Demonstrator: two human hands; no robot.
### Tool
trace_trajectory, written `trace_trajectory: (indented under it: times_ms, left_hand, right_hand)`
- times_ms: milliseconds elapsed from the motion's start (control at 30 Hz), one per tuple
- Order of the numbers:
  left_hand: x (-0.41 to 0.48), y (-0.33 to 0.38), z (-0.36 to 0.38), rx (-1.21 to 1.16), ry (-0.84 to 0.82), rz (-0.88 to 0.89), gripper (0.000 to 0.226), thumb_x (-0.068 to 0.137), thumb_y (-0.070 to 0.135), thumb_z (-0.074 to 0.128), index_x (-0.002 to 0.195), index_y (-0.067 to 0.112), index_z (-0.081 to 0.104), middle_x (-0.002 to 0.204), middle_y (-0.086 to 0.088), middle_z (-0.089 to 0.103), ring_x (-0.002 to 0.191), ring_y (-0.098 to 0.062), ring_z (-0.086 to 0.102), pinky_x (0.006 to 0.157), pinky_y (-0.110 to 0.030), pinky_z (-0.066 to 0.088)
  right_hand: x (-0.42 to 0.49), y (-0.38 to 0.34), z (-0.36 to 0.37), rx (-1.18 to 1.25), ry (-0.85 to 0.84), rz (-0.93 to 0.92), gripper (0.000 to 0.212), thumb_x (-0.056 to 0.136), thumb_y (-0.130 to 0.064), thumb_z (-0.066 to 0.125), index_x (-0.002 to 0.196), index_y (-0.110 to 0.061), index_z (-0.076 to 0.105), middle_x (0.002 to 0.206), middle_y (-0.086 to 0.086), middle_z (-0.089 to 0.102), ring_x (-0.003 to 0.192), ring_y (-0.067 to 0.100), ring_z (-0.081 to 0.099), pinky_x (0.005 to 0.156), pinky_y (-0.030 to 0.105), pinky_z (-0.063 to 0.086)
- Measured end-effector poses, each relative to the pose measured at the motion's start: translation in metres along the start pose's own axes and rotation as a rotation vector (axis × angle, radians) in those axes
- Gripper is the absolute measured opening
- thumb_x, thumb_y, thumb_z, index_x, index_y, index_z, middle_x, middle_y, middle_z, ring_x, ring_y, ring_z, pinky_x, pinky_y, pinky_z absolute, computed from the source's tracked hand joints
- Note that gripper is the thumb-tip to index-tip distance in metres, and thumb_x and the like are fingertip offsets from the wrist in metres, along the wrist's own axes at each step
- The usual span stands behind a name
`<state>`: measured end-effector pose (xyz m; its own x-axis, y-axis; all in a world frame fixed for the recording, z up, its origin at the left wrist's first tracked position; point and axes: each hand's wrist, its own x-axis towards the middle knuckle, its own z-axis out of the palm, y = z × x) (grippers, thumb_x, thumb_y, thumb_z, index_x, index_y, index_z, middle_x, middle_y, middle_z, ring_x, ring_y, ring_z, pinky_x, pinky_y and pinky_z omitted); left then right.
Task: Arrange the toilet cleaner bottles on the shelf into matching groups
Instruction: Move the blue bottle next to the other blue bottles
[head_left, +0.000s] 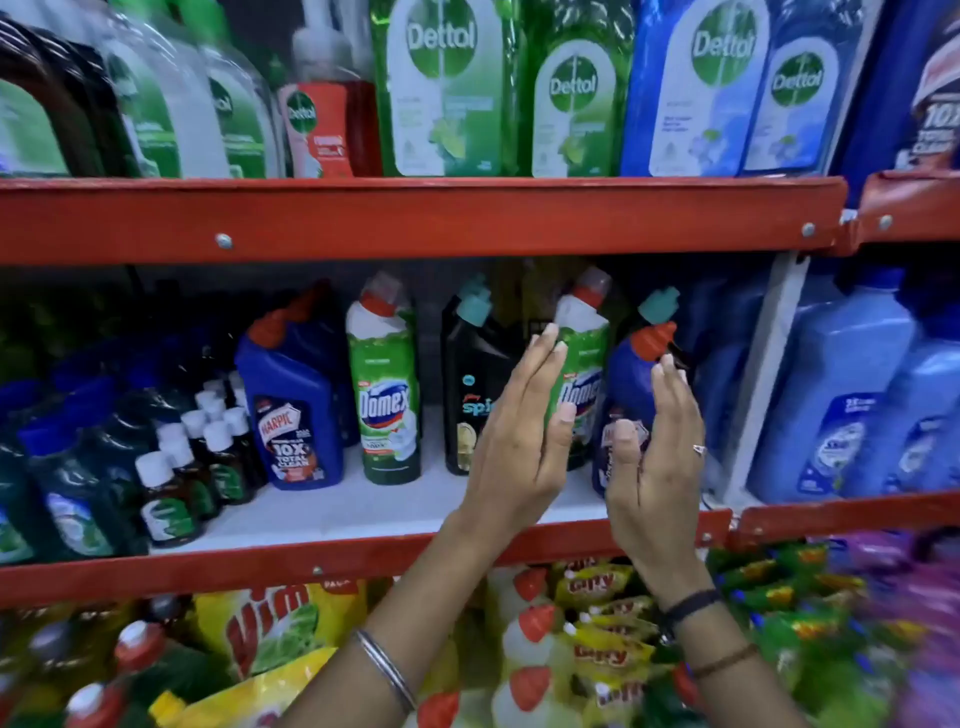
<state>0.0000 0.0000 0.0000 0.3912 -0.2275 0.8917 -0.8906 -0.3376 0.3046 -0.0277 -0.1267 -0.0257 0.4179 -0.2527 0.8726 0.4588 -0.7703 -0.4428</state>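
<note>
On the middle shelf (363, 514), white-floored with a red front rail, the toilet cleaner bottles stand in a loose row. Farthest left of the two hands stands a blue Harpic bottle (293, 400) with a red cap, upright, and just beside it a green Domex bottle (387, 395), also upright. Nearer the left hand stands a black bottle (470, 384) with a teal cap; its lower right is hidden behind that hand.

The left hand (524, 436) is raised with fingers straight and held together, palm facing right. Its grip is spread flat, not closed: the fingertips and thumb lie against the left side of a second green Domex bottle (584, 364), which stands just right of the palm and leans slightly.

Just right of that bottle, between the two hands, is a second blue Harpic bottle (631, 395) with a red cap, touching or nearly touching the green one. The right hand (657, 457) faces left, fingers loosely curved, thumb resting on the bottle's label and fingertips at its right shoulder below the cap. Its grip is open and cupped around the bottle rather than pressed shut. Behind it a teal cap (660, 301) shows.

Right of the right hand, past a white upright, stand pale blue bottles (841, 395).
</note>
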Motion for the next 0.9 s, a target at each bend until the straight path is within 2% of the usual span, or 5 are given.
trace_trajectory:
  times_ms: [300,433,633,800,900]
  left_hand:
    - [-0.022,-0.016,0.064,-0.242,-0.092,-0.484,0.042,0.100,0.029,0.035,0.141,0.020,0.038,0.143,0.005,0.044,0.125,0.012,0.037,0.102,0.000,0.025]
    - [-0.021,-0.032,0.083,-0.364,-0.223,-0.669,0.039,0.101,0.035,0.030,0.138,0.028,0.039,0.129,0.018,0.046,0.101,0.036,0.037,0.085,0.007,0.030]
    - [-0.008,-0.046,0.097,-0.502,-0.308,-0.846,0.033,0.099,0.029,0.041,0.132,0.031,0.043,0.124,0.005,0.054,0.120,-0.017,0.052,0.103,-0.038,0.044]
    - [-0.004,-0.049,0.093,-0.473,-0.300,-0.813,0.038,0.093,0.020,0.055,0.131,0.020,0.049,0.109,0.004,0.062,0.104,-0.018,0.059,0.093,-0.036,0.052]
    - [-0.004,-0.049,0.083,-0.429,-0.275,-0.793,0.038,0.090,0.018,0.060,0.127,0.018,0.052,0.099,0.006,0.061,0.103,-0.024,0.062,0.091,-0.041,0.055]
  right_hand:
    - [-0.033,0.044,0.004,-0.016,-0.046,0.249,0.066,0.095,-0.044,0.029,0.149,-0.009,0.014,0.159,0.013,0.014,0.145,0.009,0.009,0.115,0.011,0.003]
    - [-0.041,0.057,0.006,0.087,-0.034,0.387,0.055,0.098,-0.034,0.032,0.145,-0.007,0.023,0.150,0.017,0.029,0.135,0.016,0.027,0.106,0.008,0.016]
    - [-0.032,0.080,0.000,0.100,-0.091,0.440,0.046,0.095,-0.025,0.052,0.137,-0.011,0.040,0.131,0.010,0.050,0.120,0.023,0.050,0.094,0.027,0.039]
    - [-0.022,0.090,-0.006,0.134,-0.159,0.453,0.042,0.090,-0.027,0.059,0.128,-0.015,0.047,0.120,0.006,0.058,0.109,0.026,0.058,0.089,0.043,0.051]
    - [-0.019,0.090,-0.009,0.204,-0.201,0.453,0.040,0.090,-0.024,0.060,0.128,-0.020,0.048,0.116,-0.003,0.058,0.105,0.010,0.059,0.086,0.028,0.051]
